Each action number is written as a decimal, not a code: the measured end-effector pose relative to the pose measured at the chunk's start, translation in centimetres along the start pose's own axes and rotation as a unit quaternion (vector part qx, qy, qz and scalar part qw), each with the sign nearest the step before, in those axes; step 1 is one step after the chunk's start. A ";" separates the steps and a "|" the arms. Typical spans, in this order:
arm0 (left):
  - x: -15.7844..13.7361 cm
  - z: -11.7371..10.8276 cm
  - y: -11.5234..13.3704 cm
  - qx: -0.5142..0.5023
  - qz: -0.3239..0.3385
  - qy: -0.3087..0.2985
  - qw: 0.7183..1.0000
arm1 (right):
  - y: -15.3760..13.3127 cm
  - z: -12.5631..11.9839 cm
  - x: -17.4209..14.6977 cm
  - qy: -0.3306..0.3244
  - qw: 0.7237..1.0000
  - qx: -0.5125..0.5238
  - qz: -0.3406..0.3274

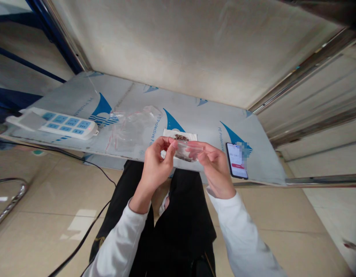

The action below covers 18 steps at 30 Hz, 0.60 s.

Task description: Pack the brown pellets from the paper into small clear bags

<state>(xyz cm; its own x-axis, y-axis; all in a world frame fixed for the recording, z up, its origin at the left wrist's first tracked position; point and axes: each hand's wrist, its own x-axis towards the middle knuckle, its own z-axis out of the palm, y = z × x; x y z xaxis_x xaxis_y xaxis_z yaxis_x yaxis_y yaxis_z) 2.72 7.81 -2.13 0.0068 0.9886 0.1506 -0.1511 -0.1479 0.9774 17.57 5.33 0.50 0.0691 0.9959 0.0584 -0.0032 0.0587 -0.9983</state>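
Between my two hands, above the front edge of the shelf, is a small clear zip bag (188, 148). My left hand (159, 159) pinches its left end with thumb and index finger. At the other end my right hand (215, 164) grips the bag, its fingers partly showing through the plastic. Just behind the bag, small dark brown pieces (181, 137) lie on a white sheet (192, 135), partly hidden by the bag and hands. More clear plastic bags (128, 127) with red edges lie flat to the left.
A white power strip (71, 125) with blue socket faces sits at the shelf's left end, its black cable (88, 236) hanging to the floor. A lit phone (237, 161) lies near the front edge at right. Behind the film-covered shelf (218, 113) rises a pale panel (180, 50).
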 end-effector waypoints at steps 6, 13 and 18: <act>-0.2 0.3 1.2 -0.053 -0.024 -0.058 0.997 | -0.2 0.7 0.6 0.025 0.999 0.034 0.015; -0.2 0.1 0.9 -0.027 -0.006 -0.067 0.997 | -0.4 0.6 0.5 0.024 0.999 0.041 0.018; -0.4 0.3 0.8 0.009 0.050 -0.026 0.998 | -0.3 0.5 0.3 0.020 0.999 0.035 0.014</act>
<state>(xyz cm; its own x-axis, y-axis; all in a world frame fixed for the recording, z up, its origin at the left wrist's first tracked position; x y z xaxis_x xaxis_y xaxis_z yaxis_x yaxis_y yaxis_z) 2.84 7.33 -1.35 0.0435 0.9658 0.2554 -0.1354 -0.2476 0.9594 17.08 5.65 0.78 0.1071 0.9938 0.0285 -0.0755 0.0367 -0.9965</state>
